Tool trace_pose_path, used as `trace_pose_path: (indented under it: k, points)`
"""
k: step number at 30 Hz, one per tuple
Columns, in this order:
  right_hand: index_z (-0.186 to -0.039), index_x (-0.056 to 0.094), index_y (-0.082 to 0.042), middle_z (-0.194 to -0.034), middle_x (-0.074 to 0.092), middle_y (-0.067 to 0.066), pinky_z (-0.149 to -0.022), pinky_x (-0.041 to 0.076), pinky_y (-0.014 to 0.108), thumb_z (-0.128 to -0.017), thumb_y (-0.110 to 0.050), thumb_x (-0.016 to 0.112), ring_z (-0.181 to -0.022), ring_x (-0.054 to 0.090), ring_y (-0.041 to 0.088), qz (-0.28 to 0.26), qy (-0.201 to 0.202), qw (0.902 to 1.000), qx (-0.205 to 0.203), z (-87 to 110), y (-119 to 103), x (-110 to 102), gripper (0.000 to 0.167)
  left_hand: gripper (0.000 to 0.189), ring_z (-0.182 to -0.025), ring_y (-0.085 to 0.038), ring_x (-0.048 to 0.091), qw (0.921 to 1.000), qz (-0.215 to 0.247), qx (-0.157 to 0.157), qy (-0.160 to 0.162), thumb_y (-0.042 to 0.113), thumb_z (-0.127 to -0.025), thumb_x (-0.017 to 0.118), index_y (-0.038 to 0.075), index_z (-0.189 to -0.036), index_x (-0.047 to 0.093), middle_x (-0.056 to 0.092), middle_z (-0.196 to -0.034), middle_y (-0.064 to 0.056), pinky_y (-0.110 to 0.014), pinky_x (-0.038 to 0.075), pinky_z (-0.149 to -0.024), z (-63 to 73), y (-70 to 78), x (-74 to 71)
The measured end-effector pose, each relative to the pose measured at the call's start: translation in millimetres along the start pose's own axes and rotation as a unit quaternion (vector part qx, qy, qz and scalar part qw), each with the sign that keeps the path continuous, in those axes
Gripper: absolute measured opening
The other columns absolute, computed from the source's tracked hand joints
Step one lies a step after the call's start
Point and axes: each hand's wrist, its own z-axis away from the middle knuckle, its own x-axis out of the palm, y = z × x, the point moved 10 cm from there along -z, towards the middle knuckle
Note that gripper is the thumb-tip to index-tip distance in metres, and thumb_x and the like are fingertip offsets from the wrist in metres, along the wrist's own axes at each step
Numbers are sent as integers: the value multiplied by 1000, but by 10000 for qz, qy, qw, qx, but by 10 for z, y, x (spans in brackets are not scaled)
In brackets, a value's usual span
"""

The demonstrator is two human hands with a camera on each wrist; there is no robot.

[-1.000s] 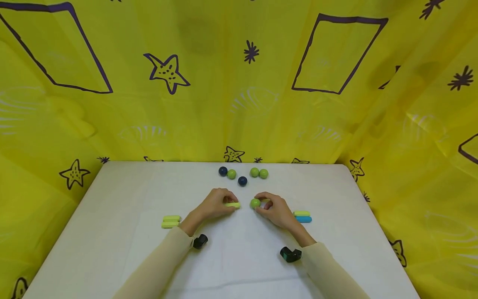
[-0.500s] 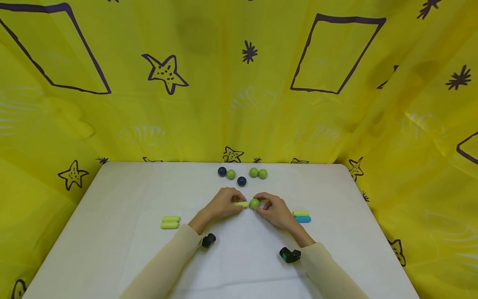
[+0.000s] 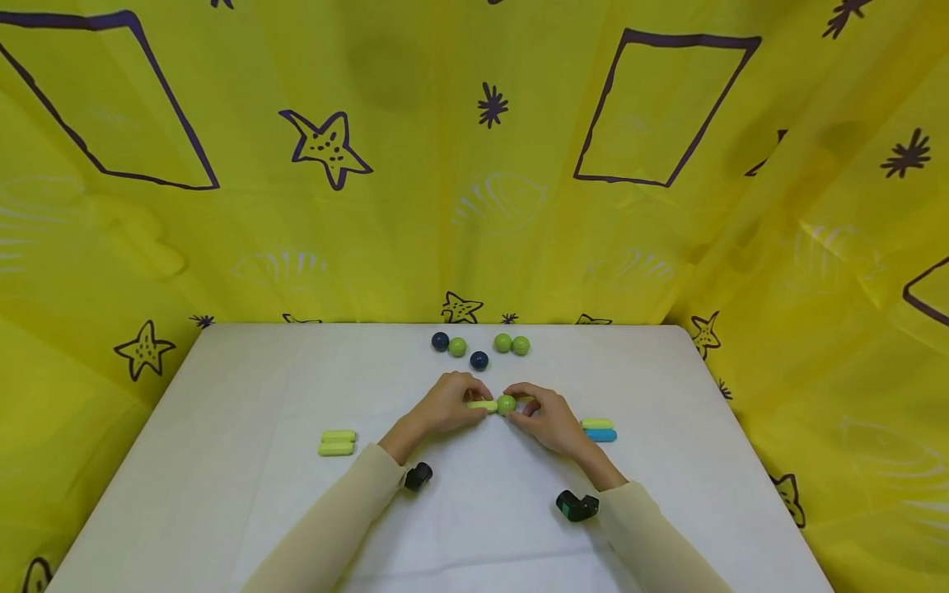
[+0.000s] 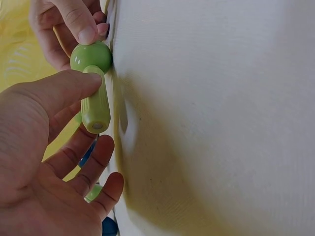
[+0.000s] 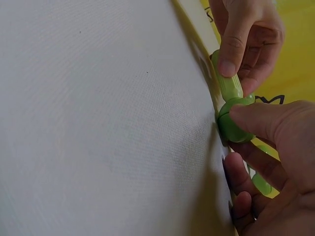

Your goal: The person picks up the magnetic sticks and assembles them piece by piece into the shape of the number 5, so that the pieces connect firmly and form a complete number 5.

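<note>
Meeting at the middle of the scene: one yellow-green stick (image 3: 482,406), its right end against one green ball (image 3: 507,404). Stick: pinched between thumb and finger of the left hand (image 3: 451,402), grip closed on it, remaining fingers loosely spread. Ball: gripped between thumb and fingers of the right hand (image 3: 546,416), closed to the ball's width. Change: a second ago a clear gap parted stick and ball; the left hand has since come rightward and the gap is gone, the right hand keeping nearly the same place.

Far side: a dark blue ball (image 3: 441,342) beside a second green ball (image 3: 457,347); another dark blue ball (image 3: 479,361), slightly nearer; to the right, a green pair (image 3: 521,346), side by side. Left: two yellow-green sticks (image 3: 337,449), parallel. Right, partly behind the forearm: one yellow-green and one blue stick (image 3: 601,435). Support: white table (image 3: 259,511). Backdrop: yellow curtain (image 3: 415,231), starfish print.
</note>
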Motion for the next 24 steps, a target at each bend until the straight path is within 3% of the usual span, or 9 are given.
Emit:
trace_pose_path:
  k: [24]
  points:
    - [-124,69,-10,-111,70,5,-69,47,26,-92,-8,76,-77,57,13,-38,-59,10000,3,6,26,-24,33,16,-80,-11,55,9999,-49,143,75,10,-87,80,8,-103,78,65,-84,3,-28,45,-76,-8,75,4]
